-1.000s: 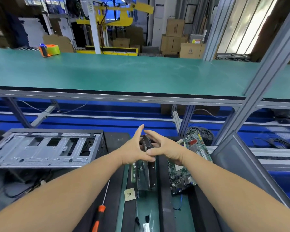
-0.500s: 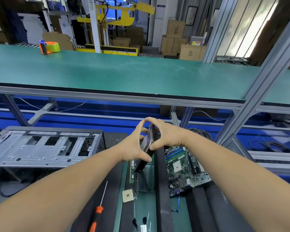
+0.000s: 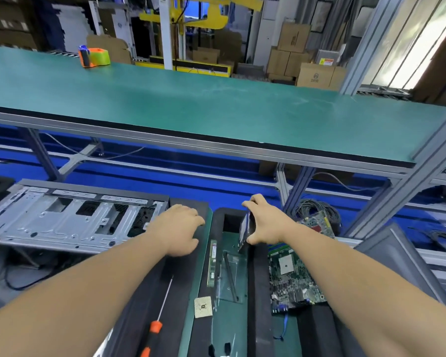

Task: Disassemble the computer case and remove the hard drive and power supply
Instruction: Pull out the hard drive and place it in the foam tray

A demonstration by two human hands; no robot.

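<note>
We hold the hard drive (image 3: 245, 229) in our right hand (image 3: 267, 222), fingers over its top edge and thumb under the lower corner, the drive standing on edge and tilted above the green mat (image 3: 232, 264) between 2 black foam strips. Our left hand (image 3: 179, 229) rests palm-down and loosely spread on the left foam strip (image 3: 183, 266), holding nothing. We judge the drive dense and rigid, smooth-sided, and shock-sensitive, so the grip belongs on the long metal edges, not the circuit face; a 1-hand pinch risks slipping. Beside the drive lie a memory stick (image 3: 213, 264) and a processor chip (image 3: 203, 307) on the mat, a motherboard (image 3: 291, 279) to the right, a screwdriver (image 3: 156, 320) to the left, and the stripped computer case (image 3: 70, 220) farther left.
</note>
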